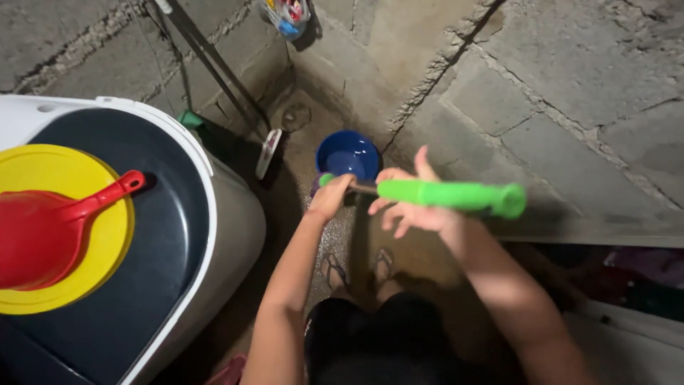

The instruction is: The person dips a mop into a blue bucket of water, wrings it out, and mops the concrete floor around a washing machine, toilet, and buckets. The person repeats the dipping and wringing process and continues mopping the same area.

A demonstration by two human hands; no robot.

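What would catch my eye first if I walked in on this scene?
Likely the bright green handle at centre, held across both hands, left hand and right hand. Next, the red dipper on a yellow lid at far left, then the blue basin on the floor beyond the hands.

I hold a bright green handle [449,195] almost level, its thick rounded end pointing to three o'clock. At its nine o'clock end a thin dark shaft leads into a small green knob. A blue bucket [348,155] of water stands on the wet floor at twelve o'clock from it.
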